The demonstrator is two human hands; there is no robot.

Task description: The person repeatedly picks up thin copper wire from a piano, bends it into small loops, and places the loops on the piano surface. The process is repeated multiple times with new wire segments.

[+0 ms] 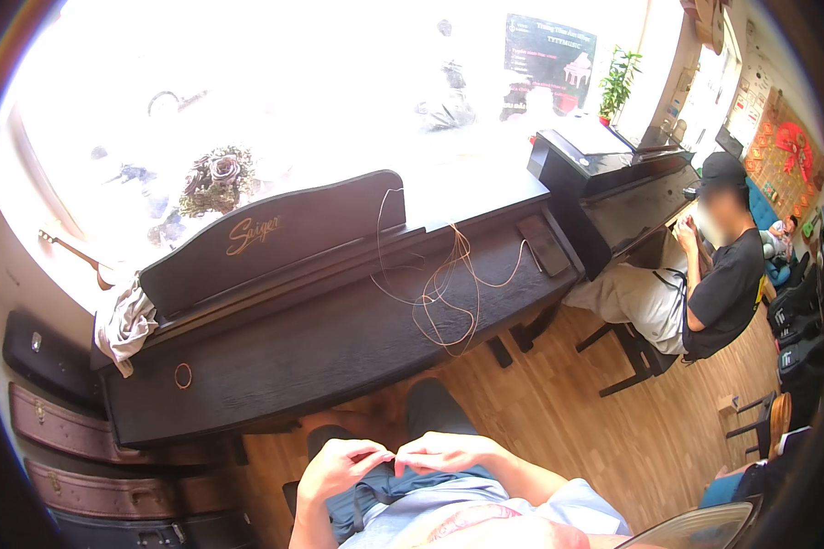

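- In the head view, your left hand (343,462) and right hand (441,450) meet over your lap, low in the middle.
- The fingers of each hand bend in, and the tips come close together. I cannot tell if they grip a thin thing or nothing at all.
- The thin copper-coloured strings (428,298) lie in loose loops on the flat part of the dark piano (284,352), well apart from your hands.
- From your hands, these strings are ahead and a little to the right, so your right hand is nearer. They have no one long way: the loops spread, with ends going up and off to the right.
- A small copper-coloured ring (177,377) lies by itself ahead and to the left, on your left hand's side.
- A dark flat thing (542,245) lies near the far right end, just beside one string end. A pale cloth (126,320) hangs over the left end.
- Curly gold writing (254,235) is on the piano's upright board. The dark poster (547,64) at the window has pale and red lines of words. Your shirt (430,512) has a reddish print, too bent to read.
- To your right, another person (725,274) in a dark cap sits with hands raised.
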